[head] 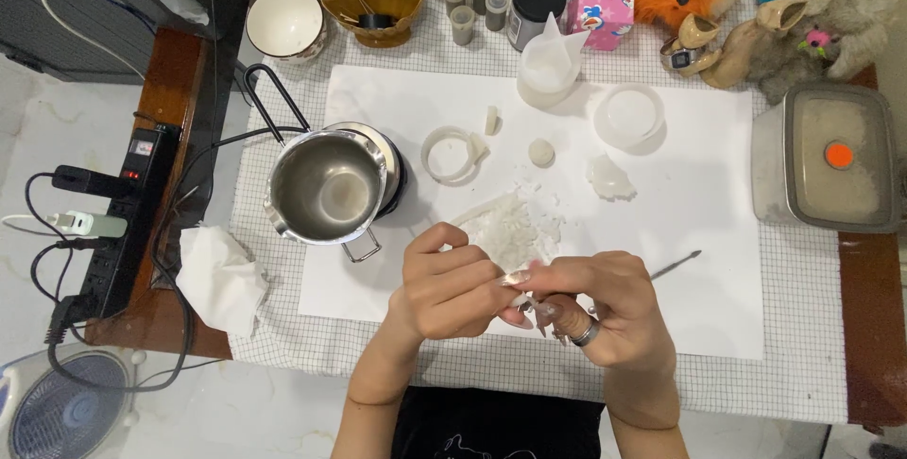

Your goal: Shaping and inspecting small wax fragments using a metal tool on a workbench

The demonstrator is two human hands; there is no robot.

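Observation:
My left hand (444, 284) and my right hand (595, 303) meet over the near part of a white paper sheet (699, 261). Their fingertips pinch a small whitish wax piece (518, 278) between them. My right hand also holds a thin metal pick (676, 265) that points off to the right, and it wears a ring. Just beyond my fingers lies a pile of white wax flakes (510, 228). A steel melting pot (326, 187) stands on a small black heater to the left of the pile.
A round white ring mould (449, 154), small wax lumps (540, 152) and a clear lid (628, 116) lie on the sheet. A lidded metal box (836, 157) stands right, a crumpled tissue (219, 275) and a power strip (118, 223) left. Jars, bowls and plush toys line the back.

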